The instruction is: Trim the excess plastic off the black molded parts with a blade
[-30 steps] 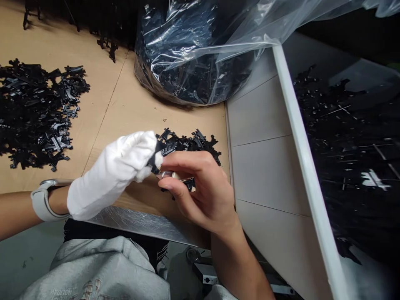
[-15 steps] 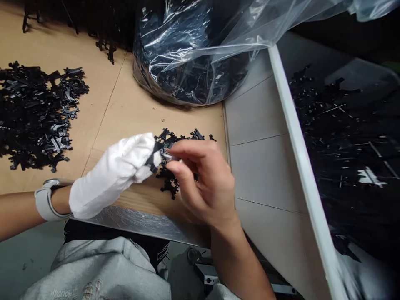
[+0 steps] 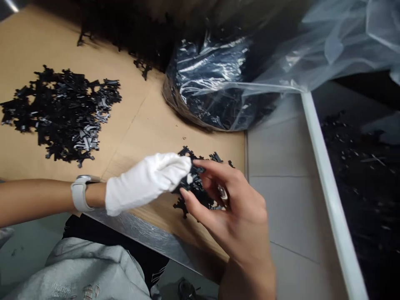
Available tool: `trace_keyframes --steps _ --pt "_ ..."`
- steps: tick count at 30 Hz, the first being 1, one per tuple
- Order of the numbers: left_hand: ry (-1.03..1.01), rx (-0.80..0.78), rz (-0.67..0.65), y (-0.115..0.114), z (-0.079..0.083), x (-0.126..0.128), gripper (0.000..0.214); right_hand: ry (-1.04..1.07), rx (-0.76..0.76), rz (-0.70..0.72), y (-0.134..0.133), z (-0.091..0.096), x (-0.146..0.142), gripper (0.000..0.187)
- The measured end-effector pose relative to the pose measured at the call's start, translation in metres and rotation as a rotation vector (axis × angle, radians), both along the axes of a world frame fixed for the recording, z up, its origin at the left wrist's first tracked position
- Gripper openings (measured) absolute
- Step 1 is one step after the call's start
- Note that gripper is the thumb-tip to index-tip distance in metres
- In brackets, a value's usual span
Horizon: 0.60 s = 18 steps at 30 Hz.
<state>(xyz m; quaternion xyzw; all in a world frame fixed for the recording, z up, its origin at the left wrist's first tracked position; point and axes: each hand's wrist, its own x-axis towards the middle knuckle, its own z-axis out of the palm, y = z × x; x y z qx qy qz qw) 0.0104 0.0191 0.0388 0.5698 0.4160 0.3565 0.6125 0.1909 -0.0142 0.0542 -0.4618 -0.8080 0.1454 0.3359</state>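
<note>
Now tool (image 3: 223, 196) deeper in right hand (image 3: 237, 212)

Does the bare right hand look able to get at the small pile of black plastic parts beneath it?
Likely yes: the small pile lies uncovered on the tan tabletop, right below the right hand, with no wall between. A small shiny object it holds might hamper picking.

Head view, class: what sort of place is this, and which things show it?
Probably a factory or workshop: heaped black parts, a clear plastic bag of dark contents, and a metal-edged worktop.
</note>
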Motion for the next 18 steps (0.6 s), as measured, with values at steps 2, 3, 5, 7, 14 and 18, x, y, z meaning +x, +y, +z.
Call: trace_keyframes --steps 2,3,5,7,14,18 --pt "-0.038 -0.065 0.008 0.003 -0.005 0.004 0.026 -0.078 -0.027 -0.01 0.004 0.0 0.012 0.029" --pt "-0.038 -0.095 0.03 0.005 -0.008 0.005 0.025 -0.127 -0.051 -0.035 0.007 -0.001 0.018 0.024" --pt "0.001 -0.146 0.105 0.01 -0.015 0.006 0.024 -0.221 -0.098 -0.085 0.014 -0.005 0.029 0.013" --pt "0.047 -0.163 0.138 0.014 -0.02 0.006 0.026 -0.276 -0.144 -0.136 0.021 -0.009 0.035 0.018" --pt "-0.051 -0.166 0.176 0.022 -0.027 0.002 0.027 -0.353 -0.31 -0.201 0.016 -0.008 0.014 0.028" --pt "-0.131 -0.182 0.281 0.03 -0.03 0.002 0.028 -0.469 -0.333 -0.233 0.026 -0.008 -0.009 0.034"
